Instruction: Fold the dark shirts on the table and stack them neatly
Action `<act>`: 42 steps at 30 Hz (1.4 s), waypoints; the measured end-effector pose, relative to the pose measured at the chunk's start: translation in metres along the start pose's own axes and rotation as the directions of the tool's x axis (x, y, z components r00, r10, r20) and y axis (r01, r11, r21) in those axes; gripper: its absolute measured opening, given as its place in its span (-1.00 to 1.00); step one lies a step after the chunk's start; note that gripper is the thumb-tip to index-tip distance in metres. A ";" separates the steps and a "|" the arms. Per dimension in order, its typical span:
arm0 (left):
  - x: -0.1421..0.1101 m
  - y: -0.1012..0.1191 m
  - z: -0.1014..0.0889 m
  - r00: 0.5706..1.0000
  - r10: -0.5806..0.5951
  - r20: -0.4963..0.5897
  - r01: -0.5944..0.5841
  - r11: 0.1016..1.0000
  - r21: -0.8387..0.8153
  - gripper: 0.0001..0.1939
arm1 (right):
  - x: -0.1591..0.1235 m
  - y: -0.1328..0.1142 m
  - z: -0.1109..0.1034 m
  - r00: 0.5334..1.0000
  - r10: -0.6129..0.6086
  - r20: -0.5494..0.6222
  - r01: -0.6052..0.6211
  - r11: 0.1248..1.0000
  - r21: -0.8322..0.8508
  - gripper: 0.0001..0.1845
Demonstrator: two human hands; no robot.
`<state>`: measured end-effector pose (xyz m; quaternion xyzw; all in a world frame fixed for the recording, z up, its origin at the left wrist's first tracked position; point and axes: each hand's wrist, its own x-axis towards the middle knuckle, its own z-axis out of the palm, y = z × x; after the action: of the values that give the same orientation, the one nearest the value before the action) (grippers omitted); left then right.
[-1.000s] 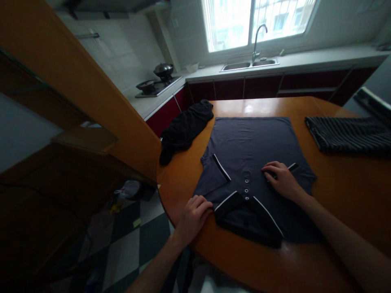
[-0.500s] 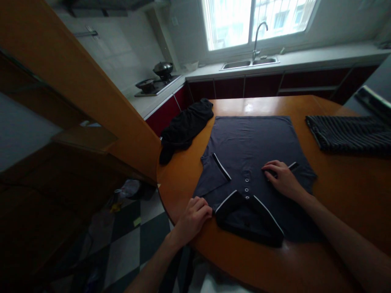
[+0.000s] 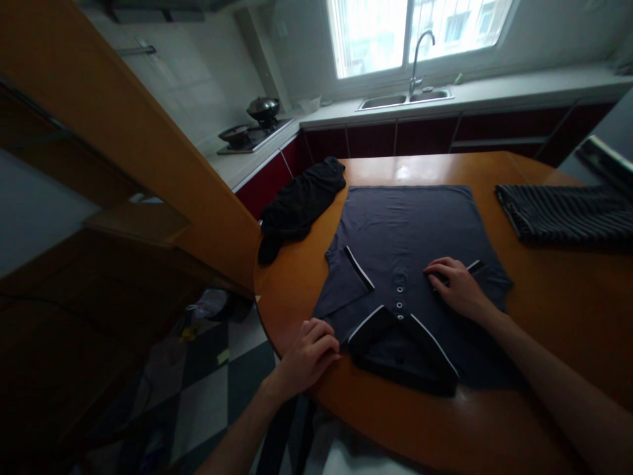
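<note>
A dark grey polo shirt (image 3: 420,224) lies spread out with its collar towards me. Its black collar and the two sleeve cuffs have white edging, and both sleeves are folded inward over the body. My left hand (image 3: 311,349) is at the shoulder edge left of the collar, fingers curled closed on the fabric there; the fingertips are partly hidden. Across the right sleeve rests my right hand (image 3: 459,290), palm down, its thumb apart from the fingers and part of the black cuff showing beneath it.
The shirt lies on a round-edged wooden table (image 3: 544,316). A crumpled black garment (image 3: 306,204) sits at the left edge, a folded striped garment (image 3: 568,214) on the right. Behind are a sink (image 3: 383,101) and a stove with pans (image 3: 262,109). A wooden partition (image 3: 143,132) stands left.
My left hand has drawn slightly left and down at the shoulder edge. The right hand stays on the sleeve, and the view has tilted a little.
</note>
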<state>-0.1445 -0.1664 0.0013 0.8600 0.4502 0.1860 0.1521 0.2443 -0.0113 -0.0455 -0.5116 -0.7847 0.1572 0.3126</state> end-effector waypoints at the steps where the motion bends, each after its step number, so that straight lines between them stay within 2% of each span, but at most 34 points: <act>1: 0.000 0.001 0.001 1.000 -0.006 -0.013 0.006 1.000 -0.013 -0.94 | 0.000 0.001 0.000 1.000 -0.002 0.002 0.002 1.000 -0.002 -0.76; 4: 0.003 0.005 0.008 0.999 -0.007 -0.049 0.006 1.000 -0.011 -0.81 | 0.001 0.002 0.001 1.000 -0.004 0.000 0.004 1.000 -0.001 -0.77; 7: 0.007 0.008 0.014 0.998 0.002 -0.069 0.000 1.000 0.021 -0.90 | 0.002 -0.003 -0.004 1.000 -0.014 0.000 0.014 1.000 0.022 -0.77; 10: 0.008 0.010 0.015 0.996 -0.011 -0.083 0.013 1.000 0.024 -0.89 | -0.002 -0.020 -0.021 0.999 -0.044 0.005 0.044 0.999 0.032 -0.77; 13: 0.007 0.013 0.016 0.996 -0.028 -0.083 0.027 1.000 -0.004 -0.71 | -0.023 -0.047 -0.044 0.986 -0.071 0.148 0.063 0.997 0.053 -0.81; 15: 0.007 0.015 0.018 0.998 -0.012 -0.066 0.011 1.000 -0.017 -0.64 | -0.046 -0.067 -0.056 0.937 -0.092 0.336 0.064 0.994 0.093 -0.85; 17: 0.008 0.016 0.020 0.998 0.022 -0.057 -0.024 0.999 -0.023 -0.63 | -0.072 -0.083 -0.064 0.857 -0.091 0.507 0.043 0.994 0.104 -0.93; 19: 0.009 0.016 0.022 0.996 0.058 -0.073 -0.060 0.998 -0.018 -0.64 | -0.096 -0.094 -0.066 0.799 -0.047 0.599 0.011 0.998 0.063 -0.89; 20: 0.010 0.016 0.023 0.993 0.076 -0.091 -0.078 0.997 -0.013 -0.67 | -0.105 -0.097 -0.065 0.788 -0.020 0.615 0.000 0.999 0.033 -0.82; 23: 0.012 0.015 0.024 0.983 0.121 -0.139 -0.123 0.992 -0.003 -0.76 | -0.121 -0.098 -0.062 0.805 0.007 0.593 0.013 0.999 -0.029 -0.70; 28: 0.006 0.011 0.017 0.986 0.122 -0.112 -0.124 0.992 -0.005 -0.76 | -0.124 -0.093 -0.055 0.853 -0.085 0.516 0.122 0.992 -0.039 -0.75; 32: -0.003 0.004 0.010 0.966 0.035 -0.255 -0.031 0.999 0.021 -0.85 | -0.125 -0.091 -0.055 0.849 -0.094 0.520 0.133 0.990 -0.039 -0.72; 35: -0.008 -0.004 0.005 0.961 -0.018 -0.278 0.039 0.997 0.071 -0.91 | -0.124 -0.092 -0.061 0.836 -0.083 0.543 0.125 0.991 -0.040 -0.76; 37: -0.009 -0.010 0.002 0.963 -0.028 -0.269 0.058 0.993 0.106 -0.88 | -0.120 -0.098 -0.066 0.833 -0.094 0.545 0.128 0.991 -0.026 -0.78; 39: -0.011 -0.016 0.000 0.965 -0.032 -0.261 0.069 0.988 0.135 -0.86 | -0.113 -0.109 -0.068 0.851 -0.126 0.510 0.148 0.989 -0.002 -0.74; 42: -0.012 -0.024 -0.001 0.976 -0.016 -0.218 0.052 0.986 0.161 -0.86 | -0.097 -0.137 -0.060 0.867 -0.232 0.441 0.235 0.971 0.049 -0.65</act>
<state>-0.1686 -0.1634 -0.0101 0.8365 0.4927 0.2375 0.0336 0.2143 -0.1616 0.0448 -0.3644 -0.8919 0.2282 0.1404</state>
